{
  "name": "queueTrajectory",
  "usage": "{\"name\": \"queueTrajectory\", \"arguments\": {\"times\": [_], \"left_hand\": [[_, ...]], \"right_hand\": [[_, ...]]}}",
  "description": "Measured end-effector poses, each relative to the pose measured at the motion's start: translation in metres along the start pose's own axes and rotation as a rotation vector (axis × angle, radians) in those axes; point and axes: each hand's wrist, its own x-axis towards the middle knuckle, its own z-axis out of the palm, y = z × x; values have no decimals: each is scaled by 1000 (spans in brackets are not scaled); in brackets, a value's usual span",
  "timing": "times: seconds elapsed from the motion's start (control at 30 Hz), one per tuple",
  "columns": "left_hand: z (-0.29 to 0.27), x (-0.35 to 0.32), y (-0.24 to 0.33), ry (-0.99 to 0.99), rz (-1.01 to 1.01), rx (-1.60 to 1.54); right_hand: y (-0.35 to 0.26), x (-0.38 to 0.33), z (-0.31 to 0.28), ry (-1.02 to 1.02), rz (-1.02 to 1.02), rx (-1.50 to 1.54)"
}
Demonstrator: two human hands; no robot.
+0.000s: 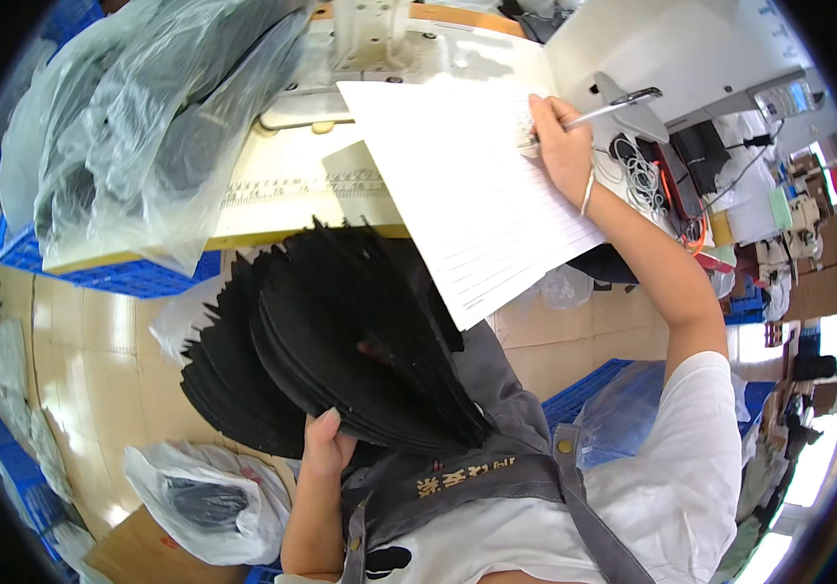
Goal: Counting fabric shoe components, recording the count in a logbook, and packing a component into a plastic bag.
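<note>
My right hand [563, 148] is closed round a silver and black pen [615, 107], resting on a sheet of lined white paper [448, 175]. The paper lies slantwise on the sewing table and sticks out past its front edge. Against my lap and dark apron leans a thick fanned stack of black curved fabric pieces [311, 331]. My left hand [328, 440] grips the lower edge of this stack, thumb on the near side; its other fingers are hidden behind the pieces.
A clear plastic bag of dark goods [146, 127] covers the table's left end. Behind the paper is a white sewing machine base [370, 49]. Tangled cables [640, 180] lie at the right. Blue crates [146, 277] and a white bag [209, 501] stand below.
</note>
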Motion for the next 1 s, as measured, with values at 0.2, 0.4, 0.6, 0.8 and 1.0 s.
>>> {"name": "queueTrajectory", "arguments": {"times": [0.2, 0.4, 0.6, 0.8, 1.0], "left_hand": [[-11, -2, -4, -57, 49, -67], [-16, -3, -3, -70, 72, -100], [-14, -4, -3, -53, 83, -78], [-14, -6, -2, -31, 91, -64], [-14, -5, -1, -64, 107, -46]], "right_hand": [[2, -1, -3, 25, -27, -93], [5, 1, -5, -47, -26, -127], [2, 1, -6, -60, 6, -127], [1, 0, -4, -68, 0, -136], [-2, 1, -3, -92, 25, -156]]}}
